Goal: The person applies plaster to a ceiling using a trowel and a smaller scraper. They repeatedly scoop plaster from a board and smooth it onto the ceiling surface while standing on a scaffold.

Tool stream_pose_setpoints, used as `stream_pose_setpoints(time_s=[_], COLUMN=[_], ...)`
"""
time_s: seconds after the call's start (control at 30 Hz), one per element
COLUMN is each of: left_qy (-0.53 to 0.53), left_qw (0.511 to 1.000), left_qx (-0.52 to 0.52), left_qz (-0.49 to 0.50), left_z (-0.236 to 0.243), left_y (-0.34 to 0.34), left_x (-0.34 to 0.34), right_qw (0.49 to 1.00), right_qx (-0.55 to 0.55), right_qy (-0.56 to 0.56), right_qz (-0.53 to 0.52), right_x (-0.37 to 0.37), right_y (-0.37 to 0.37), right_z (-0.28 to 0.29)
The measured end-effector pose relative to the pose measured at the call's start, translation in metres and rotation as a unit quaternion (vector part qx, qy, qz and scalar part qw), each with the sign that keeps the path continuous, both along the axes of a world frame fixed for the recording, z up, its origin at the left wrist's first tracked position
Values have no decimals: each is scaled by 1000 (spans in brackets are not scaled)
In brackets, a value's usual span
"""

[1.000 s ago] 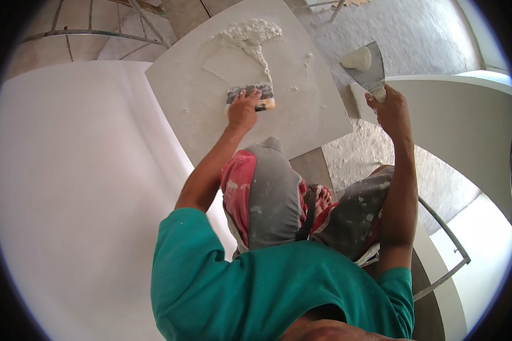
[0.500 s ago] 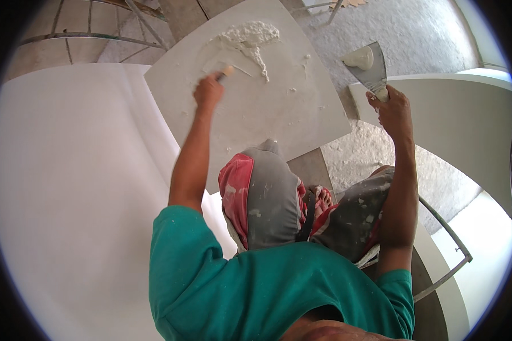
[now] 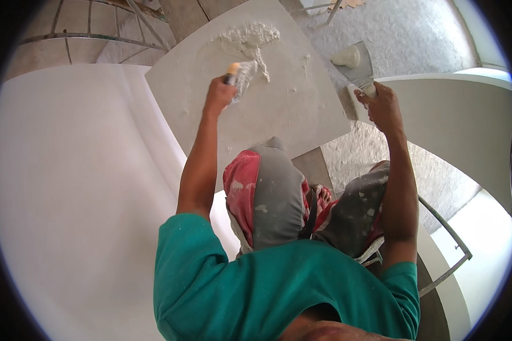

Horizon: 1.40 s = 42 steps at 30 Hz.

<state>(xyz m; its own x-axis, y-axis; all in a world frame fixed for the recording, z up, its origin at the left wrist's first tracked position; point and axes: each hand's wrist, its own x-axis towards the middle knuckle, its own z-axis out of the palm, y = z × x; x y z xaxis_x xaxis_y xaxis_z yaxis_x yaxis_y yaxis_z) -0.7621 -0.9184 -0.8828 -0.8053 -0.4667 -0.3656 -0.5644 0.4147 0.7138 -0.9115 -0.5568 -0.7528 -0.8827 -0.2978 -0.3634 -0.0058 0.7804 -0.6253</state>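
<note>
Since half a second back the left hand (image 3: 219,94) has shifted right along the flat board (image 3: 301,113), toward the plaster heap (image 3: 249,37); a second back it sat lower, near the board's middle. Right hand (image 3: 381,105) has barely changed. Left fingers closed round the wooden handle of a small putty knife (image 3: 242,74), blade coated in plaster, lying on the board just below the heap, touching its trailing streak. Right fingers wrapped on the handle of a wide trowel (image 3: 358,65), held just off the board's right edge, a lump of plaster (image 3: 347,57) on its blade. Board is grey-white, smeared, heap near its far edge. Below the board: knees in spattered grey and red trousers (image 3: 273,193). Teal shirt (image 3: 279,290) nearest the camera. White curved wall surface (image 3: 79,199) left of the board.
</note>
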Motion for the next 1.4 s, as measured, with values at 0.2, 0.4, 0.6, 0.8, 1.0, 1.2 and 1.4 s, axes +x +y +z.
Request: stream_pose_setpoints(time_s=[0.2,0.4,0.6,0.8,1.0,1.2,1.4], left_qy=[303,438,413,366,289,185,73], left_qw=[823,739,835,903,876,971,996], left_qx=[365,400,334,-117,-253,-148,-12], left_qz=[314,321,145,-192,-292,-37,-49], left_z=[25,104,113,160,184,124,126], left_y=[-14,40,59,61,35,-45,-21], left_x=[41,34,37,5,-1,17,16], right_qw=[986,979,981,973,973,985,982], right_qx=[-40,-85,-96,-115,-139,-120,-115], right_qy=[-14,16,-17,55,88,117,53], right_qz=[162,186,168,190,163,38,-140], right_x=[18,44,39,28,31,47,95], right_y=[-45,-112,-116,-87,-54,3,101], right_z=[-28,-39,-9,23,55,126,119])
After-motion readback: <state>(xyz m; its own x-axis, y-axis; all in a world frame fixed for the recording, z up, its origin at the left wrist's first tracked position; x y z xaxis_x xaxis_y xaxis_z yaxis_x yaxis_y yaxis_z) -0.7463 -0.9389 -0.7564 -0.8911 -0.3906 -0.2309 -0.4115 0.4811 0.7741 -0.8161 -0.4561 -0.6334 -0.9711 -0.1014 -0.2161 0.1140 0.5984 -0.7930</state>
